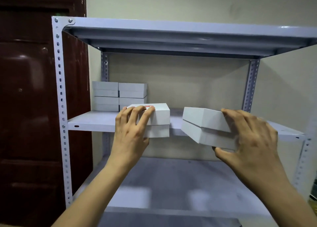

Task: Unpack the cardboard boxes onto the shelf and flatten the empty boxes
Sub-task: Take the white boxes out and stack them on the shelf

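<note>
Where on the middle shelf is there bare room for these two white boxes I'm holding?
The middle shelf is bare from the stacked white boxes at its back left across to the right rear post. The front left strip is also free. Only that back-left corner is crowded. The lower shelf looks bare too.

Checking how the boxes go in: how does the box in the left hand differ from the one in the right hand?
The left hand holds its box level; the right hand holds its box tilted. The left box has a red mark on top, while the right box looks plain. The left box sits nearer the stacked boxes; the right one is farther away. Both are small white lidded boxes at the front edge of the shelf.
</note>
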{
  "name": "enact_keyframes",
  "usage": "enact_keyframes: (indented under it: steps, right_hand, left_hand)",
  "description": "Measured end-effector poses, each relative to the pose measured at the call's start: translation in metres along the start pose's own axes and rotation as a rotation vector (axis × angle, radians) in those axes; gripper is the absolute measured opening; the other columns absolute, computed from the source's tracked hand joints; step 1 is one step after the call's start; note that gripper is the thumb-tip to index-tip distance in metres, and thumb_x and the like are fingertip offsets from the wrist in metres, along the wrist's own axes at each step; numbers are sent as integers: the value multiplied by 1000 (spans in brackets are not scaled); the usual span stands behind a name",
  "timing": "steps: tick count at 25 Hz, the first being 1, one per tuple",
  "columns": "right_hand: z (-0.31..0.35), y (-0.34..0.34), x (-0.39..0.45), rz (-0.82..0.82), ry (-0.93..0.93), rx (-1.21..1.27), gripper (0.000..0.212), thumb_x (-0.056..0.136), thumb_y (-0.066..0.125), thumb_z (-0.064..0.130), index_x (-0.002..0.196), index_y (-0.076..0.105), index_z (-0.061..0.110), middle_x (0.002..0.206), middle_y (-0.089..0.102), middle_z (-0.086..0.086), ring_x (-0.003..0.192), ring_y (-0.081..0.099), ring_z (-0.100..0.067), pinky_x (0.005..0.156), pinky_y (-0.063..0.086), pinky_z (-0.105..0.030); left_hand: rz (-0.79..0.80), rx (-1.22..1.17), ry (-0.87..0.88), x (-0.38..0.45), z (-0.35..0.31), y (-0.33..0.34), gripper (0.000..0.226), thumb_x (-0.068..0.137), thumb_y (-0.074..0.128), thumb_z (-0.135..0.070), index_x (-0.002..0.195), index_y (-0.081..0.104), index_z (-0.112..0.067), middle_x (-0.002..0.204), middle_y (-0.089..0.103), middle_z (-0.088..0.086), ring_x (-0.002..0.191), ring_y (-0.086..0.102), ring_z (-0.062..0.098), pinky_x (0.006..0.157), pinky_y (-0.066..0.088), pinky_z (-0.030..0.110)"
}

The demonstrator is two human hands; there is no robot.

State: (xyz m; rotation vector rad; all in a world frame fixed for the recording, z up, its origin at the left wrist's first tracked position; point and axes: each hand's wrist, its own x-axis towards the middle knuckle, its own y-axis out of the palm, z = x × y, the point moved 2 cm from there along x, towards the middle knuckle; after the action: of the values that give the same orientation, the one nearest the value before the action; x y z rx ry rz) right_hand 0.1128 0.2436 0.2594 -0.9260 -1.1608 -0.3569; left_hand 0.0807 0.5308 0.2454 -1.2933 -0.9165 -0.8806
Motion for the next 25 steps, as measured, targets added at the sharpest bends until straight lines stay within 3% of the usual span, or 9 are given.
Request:
enact_keyframes:
  steps: [3, 7, 11, 15, 18, 21, 25]
  right_hand:
    - [-5, 3, 24, -18, 10, -39, 90, 60, 88, 24, 140, 48, 26, 130, 53, 1, 117, 49, -28, 105, 32, -51]
    - [-2, 16, 60, -52, 11, -71, 88, 62, 88, 27, 139, 47, 27, 128, 53, 0, 116, 49, -28, 104, 31, -48]
    - [12, 38, 91, -63, -26, -86, 88, 64, 86, 30, 141, 44, 29, 131, 52, 1, 119, 48, -25, 110, 28, -47]
    - [33, 61, 109, -76, -73, -98, 87, 65, 85, 30, 142, 44, 29, 132, 52, 1, 120, 47, -24, 113, 28, -47]
    - [52, 81, 118, -71, -102, -86, 90, 62, 88, 31, 142, 44, 30, 133, 50, 2, 124, 46, -23, 118, 20, -53]
    - [69, 103, 122, -11, -107, -62, 95, 63, 90, 32, 144, 40, 35, 137, 46, 5, 134, 38, -19, 120, 11, -63]
    - [88, 130, 122, 14, -119, 15, 95, 62, 90, 31, 143, 42, 35, 137, 45, 2, 128, 38, -21, 109, 34, -55]
  left_hand:
    - [24, 22, 6, 6, -3, 28, 103, 45, 86, -4, 140, 51, -24, 137, 48, 1, 130, 44, 31, 118, 22, 53]
    - [93, 10, -109, 17, -4, 58, 105, 47, 85, -5, 141, 49, -35, 139, 46, 3, 135, 40, 33, 116, 19, 65]
    - [149, -117, -129, 27, 3, 78, 101, 54, 83, -3, 142, 45, -36, 143, 40, 5, 139, 33, 33, 111, 36, 51]
    - [171, -274, -75, 29, 17, 87, 105, 66, 90, -25, 152, 32, -36, 154, 28, 3, 147, 20, 29, 119, 31, 47]
    - [137, -499, -207, 27, 31, 81, 105, 72, 88, -32, 155, 24, -37, 160, 17, -3, 149, 17, 18, 115, 26, 32]
    - [65, -737, -399, 28, 48, 75, 93, 76, 86, -33, 152, 33, -35, 150, 29, -9, 142, 33, 11, 112, 33, 29]
    - [17, -821, -520, 31, 58, 63, 58, 88, 73, -34, 140, 47, -38, 134, 47, -19, 123, 48, -1, 96, 38, 14]
